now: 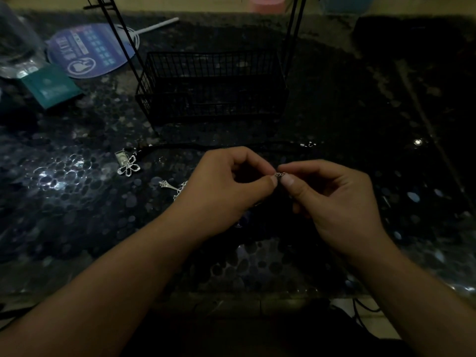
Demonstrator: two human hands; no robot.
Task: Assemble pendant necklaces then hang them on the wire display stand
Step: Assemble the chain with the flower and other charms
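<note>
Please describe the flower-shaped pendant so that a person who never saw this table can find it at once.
Start at the black wire basket and come toward the left hand. Left of it, the flower pendant lies on the table; unlike the nearby cross pendant, it has open looped petals.

Dim light, dark pebble-patterned glossy table (77, 202), pale floor (180, 3)

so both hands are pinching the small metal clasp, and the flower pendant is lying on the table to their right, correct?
Not quite. The head view shows both hands pinching the small metal clasp, but the flower pendant is lying on the table to their left, not their right.
</note>
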